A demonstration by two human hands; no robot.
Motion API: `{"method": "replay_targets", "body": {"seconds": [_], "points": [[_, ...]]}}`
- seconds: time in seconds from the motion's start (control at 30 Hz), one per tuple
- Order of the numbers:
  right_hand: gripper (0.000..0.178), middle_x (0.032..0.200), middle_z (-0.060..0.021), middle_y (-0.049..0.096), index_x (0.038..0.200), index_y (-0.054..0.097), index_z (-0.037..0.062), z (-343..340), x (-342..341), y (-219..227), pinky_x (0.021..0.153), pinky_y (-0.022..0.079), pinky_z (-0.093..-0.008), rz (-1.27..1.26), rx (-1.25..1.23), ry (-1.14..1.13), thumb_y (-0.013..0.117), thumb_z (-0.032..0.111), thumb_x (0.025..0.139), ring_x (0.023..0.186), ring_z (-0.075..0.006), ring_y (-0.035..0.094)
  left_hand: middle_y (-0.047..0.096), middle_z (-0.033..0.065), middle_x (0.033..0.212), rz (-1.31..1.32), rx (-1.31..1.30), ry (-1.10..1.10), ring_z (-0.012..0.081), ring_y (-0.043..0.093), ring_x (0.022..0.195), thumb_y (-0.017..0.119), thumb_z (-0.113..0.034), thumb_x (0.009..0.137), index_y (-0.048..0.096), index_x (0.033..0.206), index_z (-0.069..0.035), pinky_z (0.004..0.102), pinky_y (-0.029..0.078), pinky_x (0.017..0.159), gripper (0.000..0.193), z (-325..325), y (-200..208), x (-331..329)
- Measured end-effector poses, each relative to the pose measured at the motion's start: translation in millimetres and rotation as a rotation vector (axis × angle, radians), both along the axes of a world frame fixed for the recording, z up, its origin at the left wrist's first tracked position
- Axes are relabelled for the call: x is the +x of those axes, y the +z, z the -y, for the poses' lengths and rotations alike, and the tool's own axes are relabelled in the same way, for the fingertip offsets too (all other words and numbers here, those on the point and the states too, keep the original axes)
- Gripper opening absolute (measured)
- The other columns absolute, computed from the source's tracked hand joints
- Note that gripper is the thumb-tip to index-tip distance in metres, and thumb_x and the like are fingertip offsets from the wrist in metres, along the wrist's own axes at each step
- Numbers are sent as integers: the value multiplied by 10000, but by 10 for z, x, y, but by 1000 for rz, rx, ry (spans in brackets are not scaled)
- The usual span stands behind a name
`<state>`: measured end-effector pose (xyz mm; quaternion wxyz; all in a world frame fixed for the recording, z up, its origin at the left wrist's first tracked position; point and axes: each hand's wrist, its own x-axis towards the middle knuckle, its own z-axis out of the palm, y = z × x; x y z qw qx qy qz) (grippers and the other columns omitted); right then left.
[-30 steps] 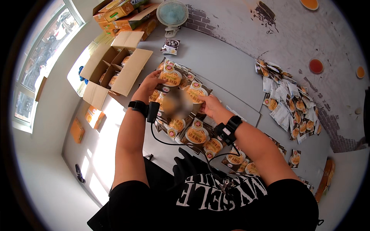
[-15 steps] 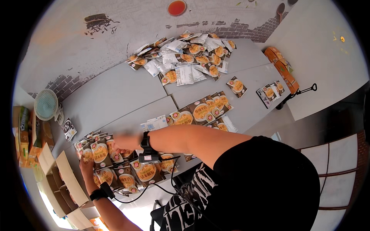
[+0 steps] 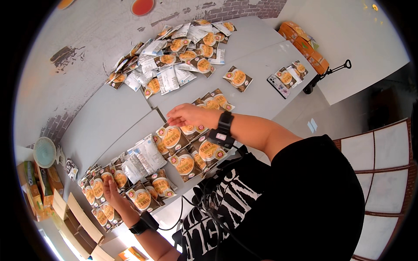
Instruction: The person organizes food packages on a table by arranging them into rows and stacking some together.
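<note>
My right hand [image 3: 188, 115] hangs over the middle rows, just above a brown packet [image 3: 170, 136] with a picture of a filled bowl. Its fingers are stretched out loosely, and I see nothing in them. At the left, my left hand [image 3: 116, 198] has its fingers extended beside upright rows of the same packets [image 3: 99, 188]. No packet shows in that hand; whether its fingertips touch the nearest one I cannot tell. Between my hands lie several packets with their white backs up [image 3: 148, 153]. Both wrists carry black straps with small devices and cables.
A big loose heap of packets [image 3: 178, 56] covers the table's far side. One packet [image 3: 237, 78] lies alone, near a phone [image 3: 278, 86] at the right. An open carton [image 3: 80, 224] stands beyond the left edge, close to a small fan [image 3: 45, 152]. Orange boxes [image 3: 305, 48] sit beyond the right end.
My right hand has left the left-hand rows and moved right to the middle rows. My left hand remains near the left rows. The whole view has shifted and turned.
</note>
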<state>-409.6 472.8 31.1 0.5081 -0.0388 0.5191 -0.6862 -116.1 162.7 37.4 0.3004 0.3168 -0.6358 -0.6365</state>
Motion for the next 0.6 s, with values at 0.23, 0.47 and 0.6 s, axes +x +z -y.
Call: {"method": "replay_targets", "body": {"seconds": [0.23,0.47,0.6], "points": [[191,906,-44,624,966,581,61,-2059,-951,-159,685,470,-243,-109,153,-352,601,216,857,806,-108,592,595,106,1061,-96,416,-366,190,558,1032,502,-151,925,518,1159,-1,318,439,902,279,-1947,-26,-1333],[244,954,-40,598,990,591,57,-3223,-1975,-538,751,448,-269,-251,242,-410,597,249,839,860,-118,551,558,147,1146,-10,782,-694,252,513,1120,497,-201,922,449,1217,8,361,402,965,365,-3711,-329,-2802],[334,1099,-94,557,1071,576,30,-3398,-2430,-662,870,407,-311,-302,394,-295,607,243,817,1016,-184,510,513,133,1198,257,747,-643,218,479,1122,537,-200,900,381,1294,7,337,392,958,471,-4353,-737,-3502]]}}
